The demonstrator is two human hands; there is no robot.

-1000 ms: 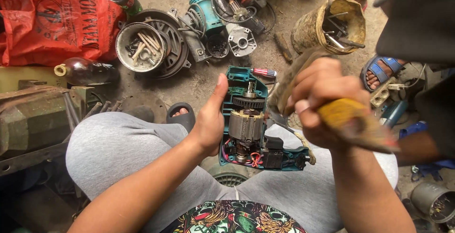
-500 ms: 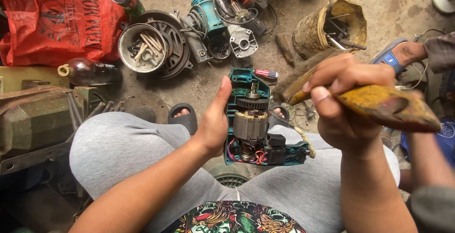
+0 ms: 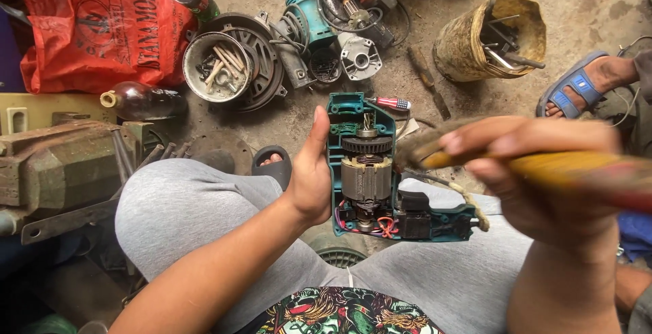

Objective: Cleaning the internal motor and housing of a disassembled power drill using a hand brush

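head view | I see my left hand [image 3: 311,179] flat against the left side of the opened teal power tool [image 3: 370,171] on my lap; my right hand [image 3: 536,171] just right of the tool, clenched round a blurry yellow brush [image 3: 543,167]; a yellow bucket [image 3: 462,55] well above the tool

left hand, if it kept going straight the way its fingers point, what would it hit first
The left hand points up the frame beside the opened teal power tool. Ahead lies bare floor, then probably the grey metal housing parts; depth is unclear.
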